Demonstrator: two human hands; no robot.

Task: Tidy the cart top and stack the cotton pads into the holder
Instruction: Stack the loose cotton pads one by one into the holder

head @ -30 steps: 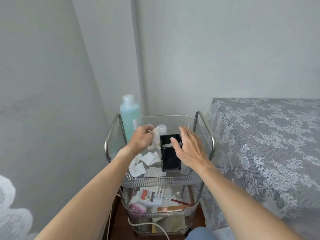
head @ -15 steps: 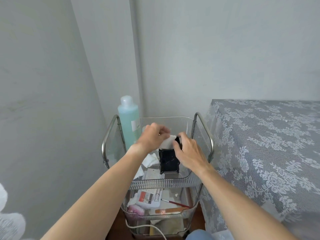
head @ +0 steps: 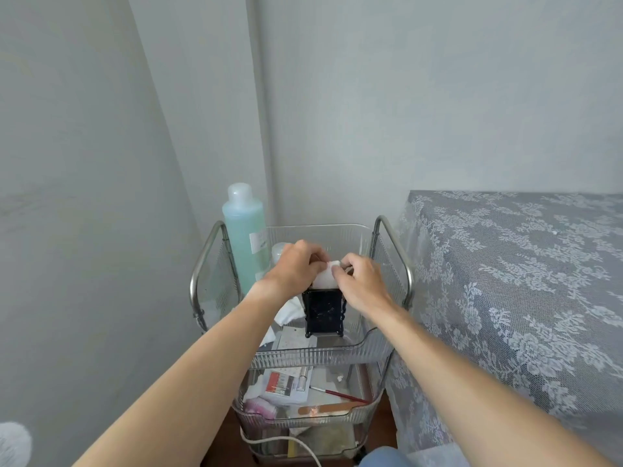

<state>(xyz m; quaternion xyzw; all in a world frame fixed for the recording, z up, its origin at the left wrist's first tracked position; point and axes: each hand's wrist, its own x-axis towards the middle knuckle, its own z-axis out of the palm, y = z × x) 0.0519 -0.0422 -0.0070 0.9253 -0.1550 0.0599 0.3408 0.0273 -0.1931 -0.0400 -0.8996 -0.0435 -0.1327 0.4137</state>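
Observation:
A black square holder [head: 323, 311] stands upright in the clear top tray [head: 313, 357] of a small cart. My left hand [head: 295, 269] and my right hand [head: 360, 284] meet just above its open top, both pinching a white cotton pad [head: 326, 279] that sits at the holder's mouth. More white cotton pads [head: 288, 311] lie loose on the tray floor left of the holder, partly hidden by my left forearm.
A tall turquoise bottle [head: 244, 241] stands at the tray's back left, a small white bottle [head: 279, 252] beside it. A white card [head: 296, 337] lies in front. The lower shelf [head: 303, 419] holds packets, a brush and a nail file. A lace-covered table [head: 522, 281] stands right.
My left hand carried a cotton pad from the left over to the holder. My right hand rose from the holder's side to its top and took hold of the pad too.

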